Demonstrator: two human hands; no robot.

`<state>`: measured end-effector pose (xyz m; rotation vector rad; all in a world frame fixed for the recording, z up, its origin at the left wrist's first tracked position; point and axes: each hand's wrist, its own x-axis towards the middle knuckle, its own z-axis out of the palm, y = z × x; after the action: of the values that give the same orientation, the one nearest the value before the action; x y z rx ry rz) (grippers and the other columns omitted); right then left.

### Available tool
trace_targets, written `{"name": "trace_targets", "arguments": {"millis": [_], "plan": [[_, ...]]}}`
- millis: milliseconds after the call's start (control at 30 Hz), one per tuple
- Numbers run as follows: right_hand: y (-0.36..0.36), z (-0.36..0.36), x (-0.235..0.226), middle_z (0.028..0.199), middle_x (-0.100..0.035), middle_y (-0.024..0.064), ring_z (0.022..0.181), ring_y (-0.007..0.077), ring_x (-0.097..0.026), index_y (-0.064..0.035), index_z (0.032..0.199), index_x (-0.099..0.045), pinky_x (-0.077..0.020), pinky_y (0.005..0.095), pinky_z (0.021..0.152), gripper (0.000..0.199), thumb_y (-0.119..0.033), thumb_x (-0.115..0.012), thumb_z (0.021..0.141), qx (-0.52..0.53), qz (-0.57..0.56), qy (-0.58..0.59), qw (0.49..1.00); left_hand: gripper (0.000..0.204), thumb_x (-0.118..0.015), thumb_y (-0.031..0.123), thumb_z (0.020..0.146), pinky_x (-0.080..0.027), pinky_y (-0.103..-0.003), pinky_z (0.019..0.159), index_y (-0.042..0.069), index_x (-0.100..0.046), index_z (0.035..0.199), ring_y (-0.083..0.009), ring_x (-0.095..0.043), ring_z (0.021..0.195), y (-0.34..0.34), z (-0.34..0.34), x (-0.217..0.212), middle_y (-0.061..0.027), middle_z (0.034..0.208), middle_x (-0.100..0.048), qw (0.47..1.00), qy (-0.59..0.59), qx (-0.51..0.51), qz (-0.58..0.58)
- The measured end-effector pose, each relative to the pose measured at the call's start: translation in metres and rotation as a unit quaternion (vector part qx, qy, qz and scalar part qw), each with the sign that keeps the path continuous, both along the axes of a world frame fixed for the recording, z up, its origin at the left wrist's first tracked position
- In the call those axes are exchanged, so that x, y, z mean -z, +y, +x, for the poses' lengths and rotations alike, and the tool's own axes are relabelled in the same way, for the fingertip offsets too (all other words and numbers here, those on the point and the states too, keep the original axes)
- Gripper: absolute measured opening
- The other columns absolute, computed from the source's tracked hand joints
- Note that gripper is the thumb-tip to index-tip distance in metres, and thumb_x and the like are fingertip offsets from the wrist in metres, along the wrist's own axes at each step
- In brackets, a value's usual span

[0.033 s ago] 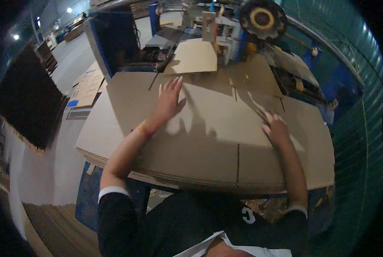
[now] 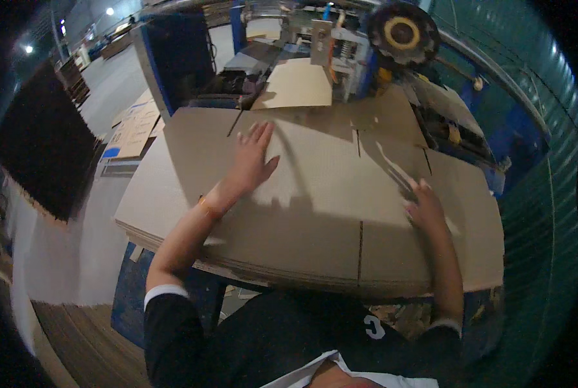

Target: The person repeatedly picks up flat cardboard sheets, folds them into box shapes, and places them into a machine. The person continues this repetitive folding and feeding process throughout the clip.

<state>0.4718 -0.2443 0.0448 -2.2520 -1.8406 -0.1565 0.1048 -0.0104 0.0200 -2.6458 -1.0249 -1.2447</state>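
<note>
A stack of large flat brown cardboard sheets (image 2: 302,239) lies in front of me, its top sheet cut with several dark slots. Over the left middle of that top sheet, my left hand (image 2: 255,158) is open, fingers stretched toward the far side and thumb apart. My right hand (image 2: 426,205) is over the right part of the sheet, a little blurred, with its fingers extended and holding nothing I can see. Both hands cast shadows on the board; whether the palms press on it, I cannot tell.
Beyond the stack stands a machine with a black wheel (image 2: 402,33), a blue upright panel (image 2: 175,61) and a paler cardboard piece (image 2: 298,84) at its front. Printed cardboard (image 2: 133,132) and a tall dark stack (image 2: 43,142) stand left. A green corrugated wall (image 2: 528,226) runs along the right.
My right hand has shifted slightly to the right and nearer to me. The left hand has drawn back a little toward me. The cardboard stack looks the same.
</note>
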Motion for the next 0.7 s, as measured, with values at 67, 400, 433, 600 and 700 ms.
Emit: {"name": "trace_targets", "arguments": {"millis": [67, 400, 433, 600, 700], "plan": [[-0.068, 0.015, -0.007, 0.136, -0.038, 0.02, 0.127, 0.0331, -0.035, -0.0091, 0.129, -0.044, -0.03, 0.0395, 0.104, 0.056, -0.024, -0.063, 0.078, 0.062, 0.063, 0.106, 0.99, 0.069, -0.064, 0.021, 0.078, -0.027, -0.046, 0.103, 0.0, -0.031, 0.134, -0.0384, -0.038, 0.121, -0.034, -0.058, -0.001, -0.0232, 0.13, -0.041, 0.997, -0.053, -0.04, -0.051], [-0.268, 0.148, 0.116, 0.131, -0.042, 0.0198, 0.109, 0.0336, -0.051, 0.004, 0.127, -0.042, -0.04, 0.0422, 0.093, 0.054, -0.023, -0.057, 0.082, 0.256, 0.277, 0.201, 0.904, 0.072, -0.057, 0.031, 0.085, -0.019, -0.038, 0.107, -0.01, -0.023, 0.134, -0.0358, -0.026, 0.13, -0.115, -0.194, 0.044, -0.0292, 0.138, -0.028, 0.814, -0.351, -0.437, -0.15], [-0.27, 0.155, 0.116, 0.13, -0.044, 0.019, 0.107, 0.0326, -0.052, 0.004, 0.126, -0.043, -0.0411, 0.0417, 0.091, 0.051, -0.023, -0.055, 0.084, 0.295, 0.224, 0.131, 0.919, 0.072, -0.057, 0.032, 0.085, -0.019, -0.038, 0.107, -0.01, -0.024, 0.134, -0.0361, -0.025, 0.131, -0.112, -0.193, 0.046, -0.0295, 0.138, -0.027, 0.817, -0.346, -0.439, -0.143], [-0.255, 0.157, 0.093, 0.127, -0.049, 0.0191, 0.099, 0.0295, -0.058, 0.0037, 0.121, -0.05, -0.0457, 0.0395, 0.085, 0.041, -0.018, -0.052, 0.087, 0.329, 0.282, -0.101, 0.896, 0.069, -0.058, 0.031, 0.084, -0.022, -0.039, 0.106, -0.008, -0.029, 0.133, -0.0354, -0.028, 0.129, -0.106, -0.2, 0.029, -0.028, 0.138, -0.028, 0.842, -0.226, -0.471, -0.137], [-0.238, 0.143, 0.076, 0.109, -0.058, 0.0177, 0.086, 0.0278, -0.059, 0.0043, 0.113, -0.054, -0.0481, 0.0389, 0.078, 0.039, -0.021, -0.056, 0.083, 0.277, 0.535, 0.044, 0.797, 0.064, -0.06, 0.027, 0.083, -0.029, -0.038, 0.101, -0.007, -0.033, 0.131, -0.0314, -0.039, 0.12, -0.1, -0.205, 0.025, -0.0231, 0.134, -0.035, 0.834, -0.428, -0.342, -0.064]]}}
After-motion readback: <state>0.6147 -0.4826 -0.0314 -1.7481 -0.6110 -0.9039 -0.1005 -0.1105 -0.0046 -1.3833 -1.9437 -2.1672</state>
